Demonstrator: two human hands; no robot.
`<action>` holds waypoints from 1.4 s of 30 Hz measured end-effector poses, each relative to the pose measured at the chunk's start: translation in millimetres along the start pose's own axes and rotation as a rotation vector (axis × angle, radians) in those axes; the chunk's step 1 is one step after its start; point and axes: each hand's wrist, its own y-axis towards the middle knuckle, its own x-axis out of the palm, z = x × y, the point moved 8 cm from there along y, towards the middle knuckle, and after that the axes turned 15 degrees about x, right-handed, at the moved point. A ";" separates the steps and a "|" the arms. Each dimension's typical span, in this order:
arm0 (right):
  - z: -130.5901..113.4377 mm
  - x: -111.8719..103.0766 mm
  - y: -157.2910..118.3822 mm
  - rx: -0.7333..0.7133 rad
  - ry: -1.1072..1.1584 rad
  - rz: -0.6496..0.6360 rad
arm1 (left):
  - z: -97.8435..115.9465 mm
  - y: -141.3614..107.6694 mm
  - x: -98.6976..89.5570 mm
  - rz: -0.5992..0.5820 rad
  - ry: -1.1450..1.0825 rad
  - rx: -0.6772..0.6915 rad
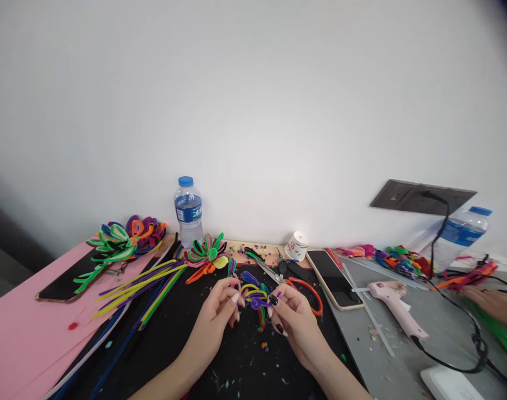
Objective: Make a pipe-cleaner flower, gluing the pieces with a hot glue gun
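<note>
Over the black mat [174,344], my left hand [220,314] is closed, thumb against the fingers, at the left side of a small pipe-cleaner piece [255,294]. What its fingertips hold is too small to make out. My right hand [292,319] pinches the purple part at the right side of this piece. The piece has purple, yellow and green loops, with a green and red strand hanging below. Just behind the hands lie open scissors [315,297] with red-orange handles. A pipe-cleaner flower [207,253] lies behind my left hand.
Loose pipe cleaners [140,289], a bottle [189,214] and a dark phone [70,278] are on the left. A paper cup [297,246], white phone [334,278], pink glue gun [397,308] and its cord stand right. Another person's hand [492,305] is at far right.
</note>
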 end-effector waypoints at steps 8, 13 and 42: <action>3.5 5.9 -0.8 0.055 -0.033 -0.041 | -2.6 -7.0 21.7 -0.205 -0.116 -0.074; 6.2 10.6 -1.5 0.085 -0.049 -0.106 | -0.2 -10.0 29.4 -0.289 -0.167 -0.088; 4.7 6.5 -1.1 0.084 -0.022 -0.081 | -4.1 -11.9 33.2 -0.308 -0.182 -0.169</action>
